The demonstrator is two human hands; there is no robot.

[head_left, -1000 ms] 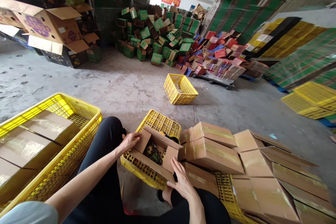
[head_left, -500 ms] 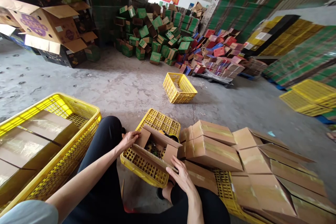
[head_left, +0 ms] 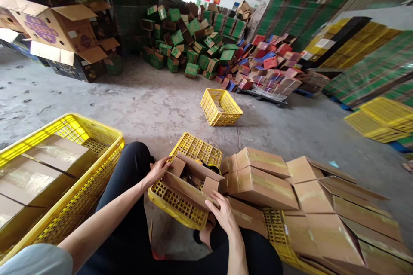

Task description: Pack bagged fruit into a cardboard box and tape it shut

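Note:
A small brown cardboard box (head_left: 190, 185) rests on an overturned yellow crate (head_left: 185, 189) between my knees. Its flaps are partly folded in, and dark contents barely show inside. My left hand (head_left: 158, 169) grips the box's left flap, fingers curled on its edge. My right hand (head_left: 221, 215) presses the near flap inward at the box's right front corner, fingers bent over it.
A large yellow crate (head_left: 97, 167) at my left holds taped cartons. Sealed and open brown cartons (head_left: 261, 180) are piled at my right. Another yellow crate (head_left: 221, 107) stands on the concrete floor ahead. Heaps of green and red boxes (head_left: 206, 47) lie beyond.
The near flap has folded further over the box, hiding more of the dark contents. My right hand slid up along that flap. My left hand stayed on the left flap.

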